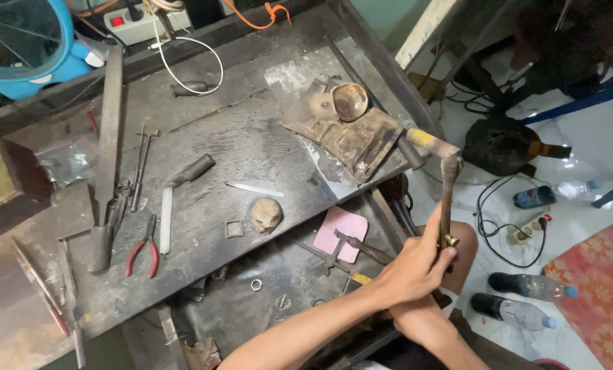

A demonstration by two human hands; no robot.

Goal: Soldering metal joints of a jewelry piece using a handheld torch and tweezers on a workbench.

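Observation:
My left hand [416, 267] is closed around the lower end of a long metal torch [447, 199], just under its brass fitting. The torch rises from the hand to a bent yellowish head [430, 142]. That head points at a rusty metal slab [361, 140] at the bench's right edge, where a small round bowl [351, 101] sits. My right hand is hidden under the left one; only its wrist [419, 318] shows, so its grip cannot be made out. A bare knee is just behind the hands.
On the dark bench [204, 123] lie red-handled pliers [142, 253], a white stick [165, 219], a metal strip [255, 188], a small square frame [234, 228] and a stone-like lump [266, 214]. A pink pad [341, 229] and tongs lie in the lower tray. Bottles [526, 288] and cables lie on the floor.

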